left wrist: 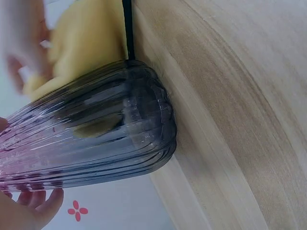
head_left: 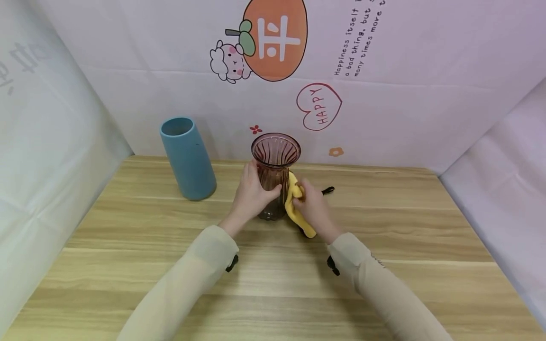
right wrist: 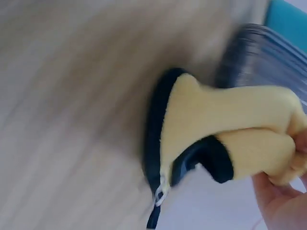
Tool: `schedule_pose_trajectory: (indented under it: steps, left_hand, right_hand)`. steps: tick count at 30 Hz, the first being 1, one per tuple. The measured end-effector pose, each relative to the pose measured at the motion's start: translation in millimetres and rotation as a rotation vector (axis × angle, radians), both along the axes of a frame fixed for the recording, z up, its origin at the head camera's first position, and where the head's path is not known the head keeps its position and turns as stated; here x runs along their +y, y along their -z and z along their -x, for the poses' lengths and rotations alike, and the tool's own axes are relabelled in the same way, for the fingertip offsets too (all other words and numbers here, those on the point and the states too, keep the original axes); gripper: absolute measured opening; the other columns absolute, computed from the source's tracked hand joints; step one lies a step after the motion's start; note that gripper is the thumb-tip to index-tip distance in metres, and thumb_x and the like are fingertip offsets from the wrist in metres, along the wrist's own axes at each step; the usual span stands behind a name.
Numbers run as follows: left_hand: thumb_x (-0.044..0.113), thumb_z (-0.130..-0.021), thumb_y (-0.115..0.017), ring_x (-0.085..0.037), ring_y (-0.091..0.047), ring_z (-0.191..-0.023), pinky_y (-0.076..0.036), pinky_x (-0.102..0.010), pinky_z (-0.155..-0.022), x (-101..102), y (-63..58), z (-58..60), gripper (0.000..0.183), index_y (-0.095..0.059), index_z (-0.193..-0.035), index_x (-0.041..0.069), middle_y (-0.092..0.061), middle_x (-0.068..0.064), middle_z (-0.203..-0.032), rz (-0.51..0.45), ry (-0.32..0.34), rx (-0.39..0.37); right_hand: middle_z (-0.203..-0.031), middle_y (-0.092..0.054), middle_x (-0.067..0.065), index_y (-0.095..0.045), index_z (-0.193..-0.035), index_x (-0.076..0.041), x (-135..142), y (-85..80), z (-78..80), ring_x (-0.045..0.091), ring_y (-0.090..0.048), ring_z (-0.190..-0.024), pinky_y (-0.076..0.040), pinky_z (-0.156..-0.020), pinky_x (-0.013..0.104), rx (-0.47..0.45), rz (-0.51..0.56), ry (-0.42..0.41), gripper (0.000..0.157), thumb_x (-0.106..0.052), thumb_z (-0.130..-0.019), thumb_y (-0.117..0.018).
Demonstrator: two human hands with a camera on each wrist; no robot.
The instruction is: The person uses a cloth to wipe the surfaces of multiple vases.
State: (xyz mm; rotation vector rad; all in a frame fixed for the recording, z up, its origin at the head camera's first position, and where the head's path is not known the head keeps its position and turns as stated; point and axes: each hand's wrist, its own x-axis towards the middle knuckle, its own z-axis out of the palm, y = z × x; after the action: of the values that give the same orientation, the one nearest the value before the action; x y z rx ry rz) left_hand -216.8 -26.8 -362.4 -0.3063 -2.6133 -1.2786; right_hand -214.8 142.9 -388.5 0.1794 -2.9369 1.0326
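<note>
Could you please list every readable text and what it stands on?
"HAPPY": red heart on back cloth.
"Happiness itself i… a bad thing, but s… many times more t…": back cloth, cut off.
"平": orange print.
Unreadable: grey characters on left cloth; tiny marking at right sleeve.

To my left, a blue vase [head_left: 189, 161] stands on the wood-grain table [head_left: 452, 274]. Facing me, a white backdrop [head_left: 149, 47] bears a red heart [head_left: 319, 107] reading HAPPY, an orange fruit print [head_left: 276, 40] and a cartoon animal [head_left: 229, 61].

The left sleeve [head_left: 179, 284] and right sleeve [head_left: 392, 289] are long and cream; a small black piece [head_left: 232, 263] shows by each cuff [head_left: 215, 244].
</note>
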Motion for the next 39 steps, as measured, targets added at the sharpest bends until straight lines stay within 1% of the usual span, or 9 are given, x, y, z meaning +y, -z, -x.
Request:
schedule_pose_trajectory:
  steps: [4,7,13,20,23,25,31,33,39]
  left_hand:
    - [0.025,-0.08,-0.074,-0.032,-0.047,-0.123,-0.042,-0.046,-0.106,-0.9,-0.9,-0.2,0.08,-0.029,-0.142,0.001,-0.043,-0.019,-0.133,-0.003,0.007,-0.015]
    - [0.025,-0.081,-0.074,-0.032,-0.047,-0.123,-0.043,-0.046,-0.106,-1.9,-0.7,0.4,0.08,-0.029,-0.142,0.002,-0.043,-0.019,-0.133,0.002,0.011,-0.018]
    - [0.026,-0.081,-0.074,-0.032,-0.047,-0.124,-0.042,-0.045,-0.107,-4.6,-0.3,1.5,0.08,-0.029,-0.142,0.0,-0.043,-0.02,-0.133,0.002,0.019,-0.029]
    - [0.026,-0.081,-0.074,-0.032,-0.048,-0.121,-0.043,-0.046,-0.105,-5.5,0.0,2.1,0.08,-0.03,-0.141,0.0,-0.044,-0.02,-0.13,0.001,0.03,-0.014]
    - [0.026,-0.081,-0.073,-0.032,-0.049,-0.12,-0.044,-0.046,-0.103,-5.5,0.0,2.7,0.079,-0.03,-0.142,0.001,-0.044,-0.02,-0.129,0.007,0.037,-0.007]
    - [0.025,-0.082,-0.073,-0.032,-0.049,-0.12,-0.044,-0.046,-0.103,-5.5,-0.1,3.2,0.078,-0.029,-0.142,0.001,-0.044,-0.02,-0.129,0.012,0.039,-0.009]
    - [0.02,-0.081,-0.073,-0.032,-0.047,-0.126,-0.041,-0.046,-0.107,-8.4,-2.4,6.0,0.078,-0.028,-0.143,0.002,-0.042,-0.019,-0.135,-0.019,0.072,-0.025]
    - [0.019,-0.081,-0.072,-0.031,-0.046,-0.128,-0.04,-0.046,-0.108,-10.7,-3.7,7.1,0.078,-0.028,-0.144,0.003,-0.041,-0.019,-0.137,-0.032,0.093,-0.031]
    - [0.016,-0.082,-0.068,-0.032,-0.043,-0.13,-0.039,-0.048,-0.109,-16.3,-6.0,12.1,0.076,-0.028,-0.146,0.005,-0.038,-0.019,-0.141,-0.062,0.16,-0.069]
  right_hand:
    - [-0.096,-0.058,0.014,-0.049,-0.114,-0.006,0.7,14.1,-0.2,0.021,-0.053,-0.071,-0.04,-0.058,0.028,-0.086,-0.167,-0.041,0.028,-0.01,-0.09,-0.064]
    - [-0.094,-0.059,0.014,-0.05,-0.112,-0.005,1.5,19.2,-0.6,0.02,-0.053,-0.068,-0.04,-0.056,0.026,-0.06,-0.184,-0.05,0.028,-0.01,-0.089,-0.065]
    - [-0.089,-0.064,0.014,-0.056,-0.115,-0.004,2.4,9.0,-1.1,0.016,-0.05,-0.061,-0.039,-0.052,0.024,0.03,-0.045,-0.003,0.03,-0.009,-0.087,-0.064]
    - [-0.098,-0.065,0.018,-0.058,-0.123,-0.001,-4.8,-23.1,0.9,0.017,-0.047,-0.061,-0.038,-0.051,0.023,0.262,0.177,0.051,0.037,-0.01,-0.087,-0.06]
    - [-0.1,-0.064,0.018,-0.058,-0.124,-0.001,-8.7,-32.2,0.9,0.02,-0.049,-0.063,-0.039,-0.052,0.024,0.319,0.241,0.063,0.037,-0.01,-0.088,-0.06]
    - [-0.102,-0.064,0.018,-0.058,-0.123,-0.001,-9.9,-33.9,-0.2,0.022,-0.052,-0.067,-0.041,-0.054,0.025,0.318,0.241,0.062,0.036,-0.009,-0.088,-0.06]
    - [-0.111,-0.064,0.019,-0.058,-0.113,0.002,-7.1,-21.7,-4.1,0.027,-0.058,-0.086,-0.05,-0.069,0.036,0.292,0.107,0.001,0.029,-0.004,-0.086,-0.065]
    - [-0.109,-0.063,0.018,-0.057,-0.112,0.0,-6.4,-15.5,-6.0,0.026,-0.057,-0.088,-0.05,-0.072,0.038,0.246,0.056,-0.012,0.029,-0.005,-0.085,-0.067]
    - [-0.104,-0.06,0.016,-0.057,-0.113,-0.005,-4.5,5.7,-9.5,0.023,-0.056,-0.08,-0.048,-0.066,0.034,0.074,-0.094,-0.031,0.03,-0.009,-0.086,-0.069]
